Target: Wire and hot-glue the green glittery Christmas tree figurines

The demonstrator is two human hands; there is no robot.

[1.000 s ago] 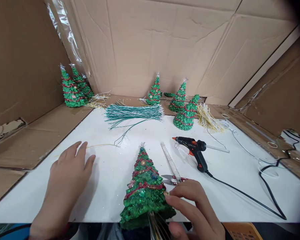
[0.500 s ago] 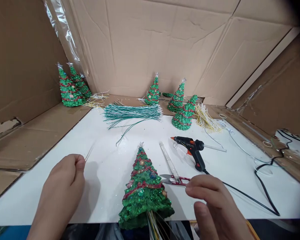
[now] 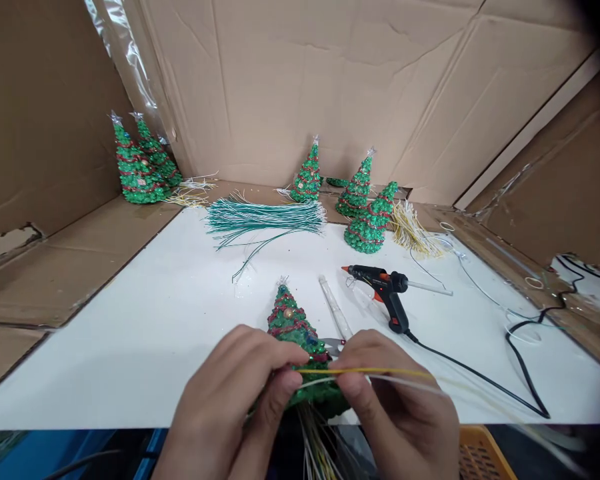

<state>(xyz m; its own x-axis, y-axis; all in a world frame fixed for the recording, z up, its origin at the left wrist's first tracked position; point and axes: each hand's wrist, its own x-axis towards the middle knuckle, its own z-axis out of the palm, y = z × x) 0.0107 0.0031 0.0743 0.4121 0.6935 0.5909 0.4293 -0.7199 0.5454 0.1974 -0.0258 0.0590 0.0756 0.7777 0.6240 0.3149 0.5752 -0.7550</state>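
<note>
A yellow wire (image 3: 385,371) and a white wire (image 3: 405,382) run side by side between my hands, in front of a small green Christmas tree (image 3: 287,317). My left hand (image 3: 240,400) pinches them at one end. My right hand (image 3: 390,400) has thumb and fingertips closed on them a little further along, and their tails stretch off to the lower right. The tree lies on its side at the table's front edge, its silver star tip pointing away. Several loose wires (image 3: 316,443) hang out of its base. My hands cover its middle.
A hot glue gun (image 3: 385,290) lies on the white table (image 3: 145,320), its black cord trailing right. A clear stick (image 3: 334,307) and partly hidden snips (image 3: 333,345) lie beside the tree. Behind are green wires (image 3: 265,219), yellow-white wires (image 3: 414,230) and several standing trees (image 3: 367,227).
Both hands have come together over the tree. The right hand, loosely open before, now grips the wires that the left hand holds. The view has tilted slightly.
</note>
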